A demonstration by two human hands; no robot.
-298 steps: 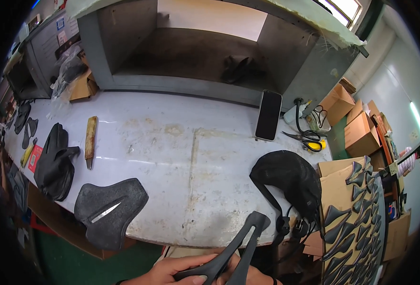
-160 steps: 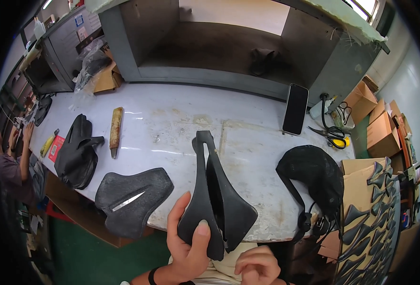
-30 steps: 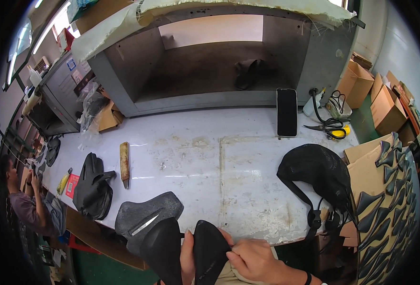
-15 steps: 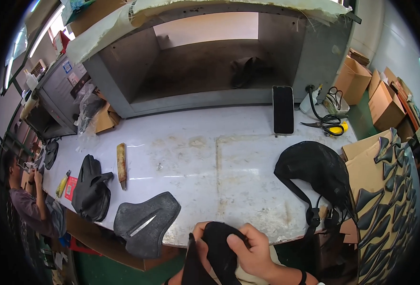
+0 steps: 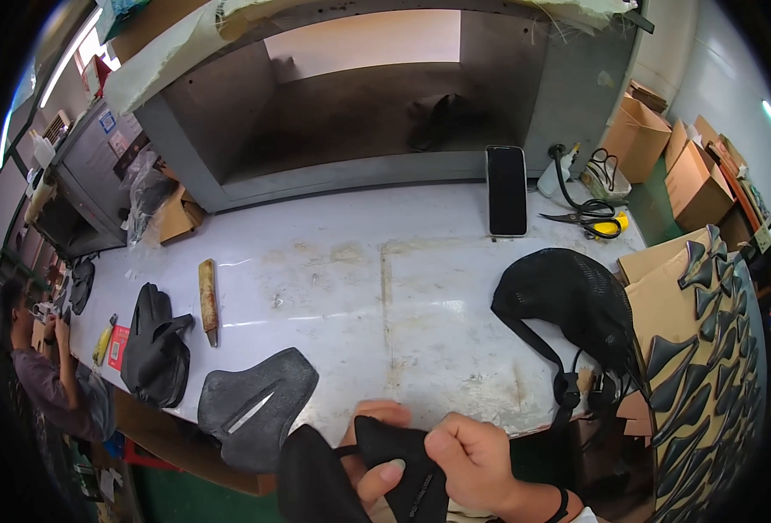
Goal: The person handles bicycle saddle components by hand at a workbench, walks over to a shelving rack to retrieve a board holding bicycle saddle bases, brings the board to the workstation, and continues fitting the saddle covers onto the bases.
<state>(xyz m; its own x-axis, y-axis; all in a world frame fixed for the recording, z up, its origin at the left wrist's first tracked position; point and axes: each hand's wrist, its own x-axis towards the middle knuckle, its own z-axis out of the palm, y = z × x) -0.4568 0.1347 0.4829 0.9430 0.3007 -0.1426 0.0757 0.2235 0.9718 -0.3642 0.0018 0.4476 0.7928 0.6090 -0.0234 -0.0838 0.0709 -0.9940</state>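
A black, soft-looking piece with rounded lobes and small pale lettering (image 5: 400,459) is held between both hands at the table's near edge; its exact kind is unclear. My left hand (image 5: 375,481) grips it with the thumb on the near side and fingers behind. My right hand (image 5: 477,462) pinches its right upper edge between thumb and bent fingers. A second black lobe (image 5: 315,479) of the piece hangs at the left. Just beyond lies a dark grey saddle-shaped pad with a slit (image 5: 259,401).
On the white table (image 5: 333,314) lie a knife in a worn sheath (image 5: 208,301), black bags (image 5: 154,349), a black mesh bag (image 5: 564,296), a phone (image 5: 506,192) and scissors (image 5: 586,216). A grey metal cabinet (image 5: 333,179) stands behind. Dark curved pieces (image 5: 690,383) cover cardboard at right. Another person (image 5: 50,375) works far left.
The black piece has been turned and spread, so its lettering and left lobe now show. My right hand has shifted slightly right and down. The whole view has moved a little.
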